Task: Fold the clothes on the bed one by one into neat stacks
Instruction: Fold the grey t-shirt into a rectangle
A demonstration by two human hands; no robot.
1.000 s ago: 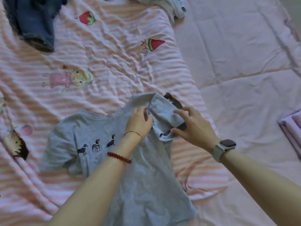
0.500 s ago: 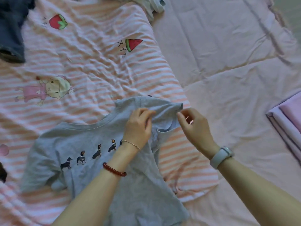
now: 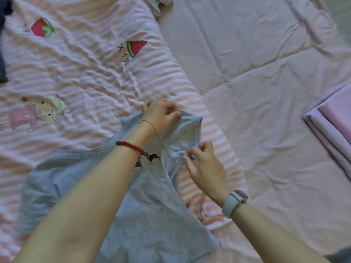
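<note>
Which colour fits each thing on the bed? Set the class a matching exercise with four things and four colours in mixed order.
Things:
1. T-shirt
2. Bead bracelet
3. Folded sheets
4. Blanket

Colours:
A. Pink and white stripes
B. Grey
C. Lilac
D. Dark red

Pairs: 1-B, 2-D, 3-C, 4-A
</note>
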